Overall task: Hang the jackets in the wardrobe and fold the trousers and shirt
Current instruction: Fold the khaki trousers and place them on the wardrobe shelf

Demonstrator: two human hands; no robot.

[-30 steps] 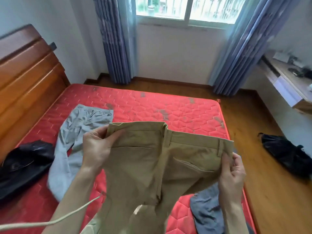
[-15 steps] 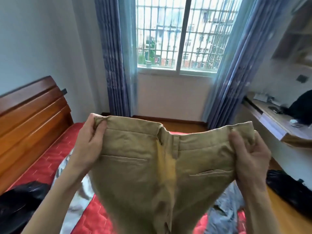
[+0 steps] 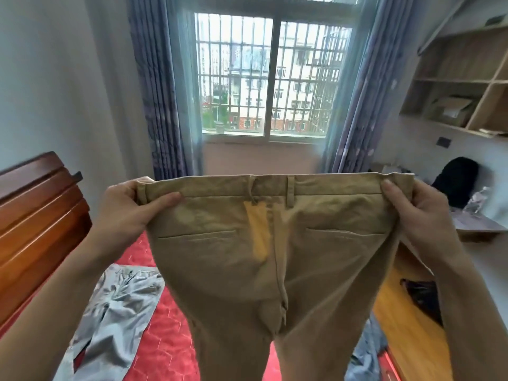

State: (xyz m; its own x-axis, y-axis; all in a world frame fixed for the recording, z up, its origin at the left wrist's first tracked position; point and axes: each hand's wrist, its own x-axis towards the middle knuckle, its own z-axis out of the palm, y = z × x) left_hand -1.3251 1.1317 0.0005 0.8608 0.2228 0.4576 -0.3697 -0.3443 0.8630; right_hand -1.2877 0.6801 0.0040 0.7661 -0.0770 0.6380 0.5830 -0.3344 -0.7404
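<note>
I hold khaki trousers [image 3: 225,270] up in front of me, spread wide by the waistband, back pockets facing me and legs hanging down. My left hand [image 3: 129,207] pinches the waistband's left corner. My right hand [image 3: 412,213] pinches the right corner. Light grey trousers [image 3: 115,306] lie flat on the red mattress [image 3: 165,336] below left. A blue-grey garment [image 3: 365,350] peeks out at the lower right behind the khaki legs. A dark garment [image 3: 420,298] lies on the wooden floor to the right.
A wooden headboard [image 3: 38,224] stands on the left. Ahead is a barred window [image 3: 272,75] with blue curtains [image 3: 162,86]. Wall shelves [image 3: 461,83] and a desk [image 3: 478,224] with a black object [image 3: 453,185] are at the right.
Both hands have lifted the khaki trousers higher and pulled the waistband out straight and wide. My view has tilted up toward the window.
</note>
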